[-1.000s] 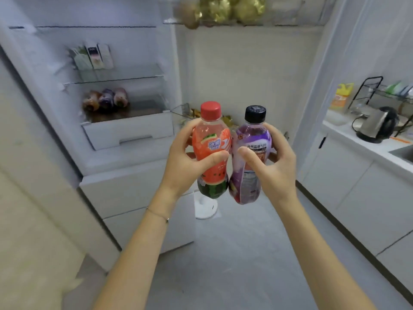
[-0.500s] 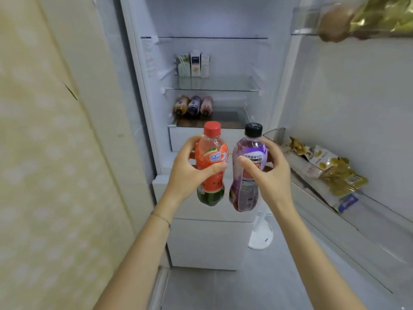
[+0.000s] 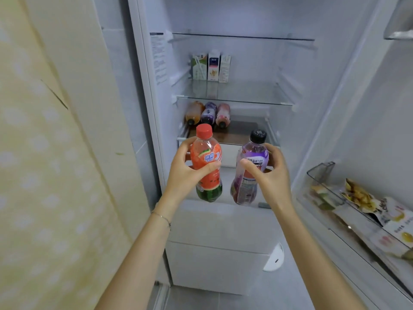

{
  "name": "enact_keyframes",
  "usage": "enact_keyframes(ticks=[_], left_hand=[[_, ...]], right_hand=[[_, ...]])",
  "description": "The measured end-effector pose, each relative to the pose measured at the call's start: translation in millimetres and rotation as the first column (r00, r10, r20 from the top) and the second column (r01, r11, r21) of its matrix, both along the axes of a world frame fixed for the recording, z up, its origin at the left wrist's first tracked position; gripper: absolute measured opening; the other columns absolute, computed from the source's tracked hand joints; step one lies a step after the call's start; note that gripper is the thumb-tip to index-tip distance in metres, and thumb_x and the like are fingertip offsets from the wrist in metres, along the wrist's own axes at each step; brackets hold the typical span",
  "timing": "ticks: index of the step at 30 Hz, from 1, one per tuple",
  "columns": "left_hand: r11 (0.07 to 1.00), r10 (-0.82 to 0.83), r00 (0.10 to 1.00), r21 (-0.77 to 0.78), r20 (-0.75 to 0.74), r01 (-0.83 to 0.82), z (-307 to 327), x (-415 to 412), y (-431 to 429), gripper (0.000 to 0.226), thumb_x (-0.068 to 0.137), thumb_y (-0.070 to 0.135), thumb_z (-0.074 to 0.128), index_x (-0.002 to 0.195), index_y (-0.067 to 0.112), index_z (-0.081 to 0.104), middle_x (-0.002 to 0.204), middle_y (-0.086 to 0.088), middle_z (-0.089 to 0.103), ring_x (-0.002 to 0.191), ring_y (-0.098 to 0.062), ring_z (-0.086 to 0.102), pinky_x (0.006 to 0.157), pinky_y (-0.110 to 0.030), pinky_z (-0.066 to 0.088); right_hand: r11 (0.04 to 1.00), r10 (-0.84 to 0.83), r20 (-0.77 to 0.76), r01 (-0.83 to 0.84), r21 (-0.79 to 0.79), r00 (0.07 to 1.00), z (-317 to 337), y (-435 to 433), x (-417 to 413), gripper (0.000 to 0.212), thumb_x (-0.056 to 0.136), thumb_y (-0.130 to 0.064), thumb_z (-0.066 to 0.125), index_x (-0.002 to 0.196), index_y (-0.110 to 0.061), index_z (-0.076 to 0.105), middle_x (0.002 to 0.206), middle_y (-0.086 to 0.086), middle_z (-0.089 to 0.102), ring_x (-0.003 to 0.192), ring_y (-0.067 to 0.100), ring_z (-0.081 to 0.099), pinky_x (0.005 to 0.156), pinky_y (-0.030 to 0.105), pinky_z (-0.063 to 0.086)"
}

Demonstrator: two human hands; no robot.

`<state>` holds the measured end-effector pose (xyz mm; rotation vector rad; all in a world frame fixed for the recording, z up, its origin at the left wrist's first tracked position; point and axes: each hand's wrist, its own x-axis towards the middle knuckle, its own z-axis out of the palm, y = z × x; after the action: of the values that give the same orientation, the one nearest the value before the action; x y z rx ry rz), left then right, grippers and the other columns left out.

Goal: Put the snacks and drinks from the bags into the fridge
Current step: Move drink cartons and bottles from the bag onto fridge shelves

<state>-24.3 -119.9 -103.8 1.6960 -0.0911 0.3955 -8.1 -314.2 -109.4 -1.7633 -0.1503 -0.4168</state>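
Now: two drink bottles held upright before the open fridge

The left hand [image 3: 186, 175] grips a red-capped watermelon bottle [image 3: 206, 156]. Its thumb crosses the near face of the label, and the other fingers [image 3: 186, 148] curl round the far left side. The cap stands clear above the grip and the green base clear below it. The right hand [image 3: 269, 177] grips a black-capped purple bottle [image 3: 247, 186] in the same way, with the thumb on the near face and the fingers wrapped round the far right side. Both bottles are upright, side by side but apart, in the air in front of the fridge [image 3: 257, 16], near its lower shelf [image 3: 241, 133]. At the far left of that shelf, three bottles [image 3: 209, 114] lie on their sides, caps toward the viewer. On the glass shelf [image 3: 250, 92] above, three cartons [image 3: 211, 67] stand in a row at the far left. At right, the door bin [image 3: 321, 175] holds snack packets [image 3: 362, 198].
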Motion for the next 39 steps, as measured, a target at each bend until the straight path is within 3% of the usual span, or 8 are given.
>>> enact_keyframes(ticks=[9, 11, 16, 19, 24, 27, 33, 39], left_hand=[[0.99, -0.137, 0.988, 0.037, 0.07, 0.135, 3.2, 111.7, 46.8, 0.063, 0.074, 0.02, 0.082, 0.119, 0.042, 0.045, 0.121, 0.019, 0.055, 0.11, -0.002, 0.057, 0.079, -0.012, 0.05], [0.989, -0.151, 0.984, 0.024, 0.096, 0.149, 5.1, 132.8, 53.6, 0.065, 0.07, 0.019, 0.085, 0.116, 0.044, 0.047, 0.122, 0.017, 0.057, 0.108, 0.002, 0.059, 0.08, -0.013, 0.051], [0.987, -0.16, 0.978, -0.013, 0.133, 0.163, 7.1, 168.5, 62.3, 0.069, 0.06, 0.032, 0.089, 0.113, 0.048, 0.049, 0.122, 0.016, 0.059, 0.109, 0.0, 0.06, 0.087, -0.022, 0.053], [0.983, -0.164, 0.977, -0.056, 0.137, 0.173, 6.6, 180.3, 64.9, 0.067, 0.067, 0.016, 0.088, 0.116, 0.041, 0.049, 0.121, 0.014, 0.058, 0.105, 0.003, 0.06, 0.082, -0.018, 0.053], [0.984, -0.152, 0.98, -0.07, 0.13, 0.162, 1.8, 197.7, 66.1, 0.069, 0.068, 0.016, 0.087, 0.125, 0.027, 0.05, 0.125, 0.004, 0.06, 0.112, -0.013, 0.061, 0.092, -0.032, 0.055], [0.987, -0.156, 0.978, -0.027, 0.138, 0.161, 2.6, 205.2, 63.0, 0.073, 0.065, 0.026, 0.089, 0.127, 0.027, 0.05, 0.127, 0.006, 0.059, 0.116, -0.015, 0.06, 0.094, -0.038, 0.055], [0.99, -0.142, 0.981, 0.006, 0.131, 0.143, 1.2, 222.0, 56.8, 0.071, 0.068, 0.018, 0.088, 0.128, 0.027, 0.05, 0.127, 0.005, 0.06, 0.115, -0.012, 0.06, 0.095, -0.042, 0.054], [0.995, -0.104, 0.984, 0.014, 0.142, 0.103, 0.1, 232.0, 50.4, 0.07, 0.062, 0.028, 0.088, 0.12, 0.04, 0.051, 0.125, 0.01, 0.061, 0.111, -0.006, 0.061, 0.093, -0.036, 0.055]], right_hand=[[0.993, -0.115, 0.043, 0.113, 0.044, 0.992, 5.1, 43.6, 92.3, 0.057, 0.077, -0.023, 0.079, 0.126, -0.026, 0.05, 0.114, -0.01, 0.061, 0.098, 0.003, 0.061, 0.068, 0.012, 0.051], [0.989, -0.136, 0.069, 0.131, 0.073, 0.988, 8.0, 50.6, 107.6, 0.058, 0.076, -0.019, 0.08, 0.126, -0.024, 0.05, 0.113, -0.011, 0.062, 0.096, 0.0, 0.062, 0.072, 0.011, 0.051], [0.974, -0.201, 0.138, 0.183, 0.134, 0.97, 5.8, 60.6, 138.8, 0.062, 0.074, -0.013, 0.081, 0.127, -0.02, 0.049, 0.117, -0.009, 0.062, 0.105, 0.008, 0.063, 0.091, 0.028, 0.053], [0.963, -0.25, 0.181, 0.223, 0.154, 0.951, -1.7, 65.1, 155.6, 0.067, 0.074, -0.01, 0.081, 0.131, -0.016, 0.046, 0.123, -0.004, 0.059, 0.111, 0.012, 0.061, 0.095, 0.027, 0.051], [0.955, -0.281, 0.21, 0.25, 0.162, 0.937, -19.9, 65.9, 187.2, 0.068, 0.074, -0.009, 0.081, 0.13, -0.013, 0.043, 0.122, -0.007, 0.055, 0.112, 0.005, 0.058, 0.099, 0.027, 0.049], [0.965, -0.256, 0.221, 0.234, 0.119, 0.941, -27.8, 63.4, 206.2, 0.067, 0.074, -0.007, 0.081, 0.127, -0.02, 0.041, 0.121, -0.014, 0.051, 0.112, -0.002, 0.055, 0.098, 0.019, 0.046], [0.979, -0.202, 0.226, 0.203, 0.018, 0.953, -37.4, 52.9, 243.9, 0.07, 0.072, -0.004, 0.082, 0.125, -0.02, 0.04, 0.12, -0.013, 0.048, 0.111, -0.01, 0.05, 0.091, 0.007, 0.042], [0.976, -0.163, 0.096, 0.174, -0.13, 0.982, -57.0, 40.8, 281.9, 0.075, 0.073, -0.007, 0.081, 0.132, -0.018, 0.035, 0.135, 0.001, 0.044, 0.122, 0.014, 0.051, 0.092, 0.012, 0.046]])
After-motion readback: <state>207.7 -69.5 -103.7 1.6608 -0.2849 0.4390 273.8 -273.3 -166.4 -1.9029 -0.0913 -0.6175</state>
